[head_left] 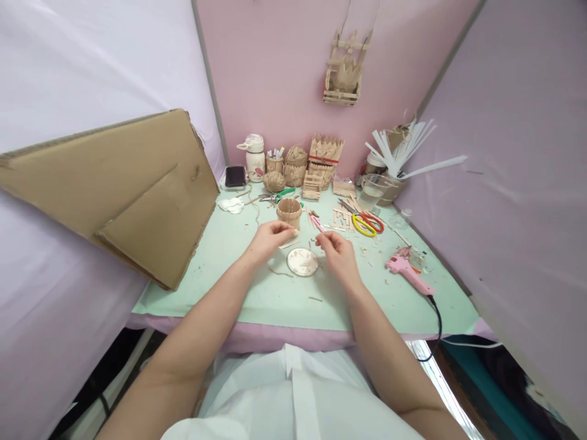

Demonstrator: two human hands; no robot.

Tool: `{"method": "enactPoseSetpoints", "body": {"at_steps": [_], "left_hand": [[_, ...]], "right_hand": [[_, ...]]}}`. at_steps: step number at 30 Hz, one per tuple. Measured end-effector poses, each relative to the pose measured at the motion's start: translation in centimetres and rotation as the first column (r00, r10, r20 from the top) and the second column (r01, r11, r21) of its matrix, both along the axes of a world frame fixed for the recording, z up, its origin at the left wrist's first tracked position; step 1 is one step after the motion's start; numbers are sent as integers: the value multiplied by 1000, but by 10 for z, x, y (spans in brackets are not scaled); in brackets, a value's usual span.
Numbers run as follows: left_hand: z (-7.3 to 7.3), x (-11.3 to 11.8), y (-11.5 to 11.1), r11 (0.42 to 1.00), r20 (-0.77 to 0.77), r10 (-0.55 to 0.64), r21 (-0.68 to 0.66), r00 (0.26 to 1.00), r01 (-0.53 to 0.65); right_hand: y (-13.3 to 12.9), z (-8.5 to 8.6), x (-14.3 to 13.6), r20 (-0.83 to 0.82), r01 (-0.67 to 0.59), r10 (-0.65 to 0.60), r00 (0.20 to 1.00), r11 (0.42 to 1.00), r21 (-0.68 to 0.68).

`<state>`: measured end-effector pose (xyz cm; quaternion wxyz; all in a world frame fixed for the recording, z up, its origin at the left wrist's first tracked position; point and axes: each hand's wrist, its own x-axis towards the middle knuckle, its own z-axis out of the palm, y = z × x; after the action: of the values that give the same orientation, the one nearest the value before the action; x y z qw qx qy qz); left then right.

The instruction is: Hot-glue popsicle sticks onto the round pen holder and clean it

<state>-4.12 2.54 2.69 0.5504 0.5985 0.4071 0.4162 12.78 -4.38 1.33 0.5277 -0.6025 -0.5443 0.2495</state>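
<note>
My left hand (275,237) is closed in a pinch just in front of a small wooden cup (288,212) with a scalloped rim. A tiny pale piece shows at its fingertips, too small to make out. To the right, my right hand (337,249) has thumb and fingers pressed together; what they hold, if anything, is too small to tell. Between and slightly below the hands lies a round white disc (302,261) with small marks on it. A pink-handled tool (316,222) rests behind the right fingertips.
A pink glue gun (410,275) with a black cord lies at the right. Scissors (367,224), wood scraps, twine balls (274,181) and a white bottle (255,160) stand or lie farther back. Large cardboard (156,201) leans at the left.
</note>
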Motion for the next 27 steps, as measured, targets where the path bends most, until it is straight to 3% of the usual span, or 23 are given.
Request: {"method": "enactPoseSetpoints", "body": {"at_steps": [5,8,10,12,16,20,27], "left_hand": [[8,-23,18,976,184,218,-41,959,-214],[11,-28,21,971,213,237,-69,948,-227],[13,-29,19,975,225,218,-84,950,-204],[14,-29,17,981,244,187,-91,951,-170],[14,-28,16,990,268,128,-93,955,-107],[12,-27,16,993,260,96,-96,961,-74],[9,-26,14,996,253,53,-82,966,-33]], "right_hand": [[-33,13,47,200,180,-185,962,983,43],[-58,17,91,327,358,-337,883,934,-4],[-72,16,122,430,481,-399,810,872,-96],[-83,10,150,547,548,-380,746,817,-180],[-86,-10,183,762,591,-183,621,748,-301],[-77,-28,186,814,568,-79,576,754,-329],[-68,-38,189,823,602,-102,559,733,-317]]}}
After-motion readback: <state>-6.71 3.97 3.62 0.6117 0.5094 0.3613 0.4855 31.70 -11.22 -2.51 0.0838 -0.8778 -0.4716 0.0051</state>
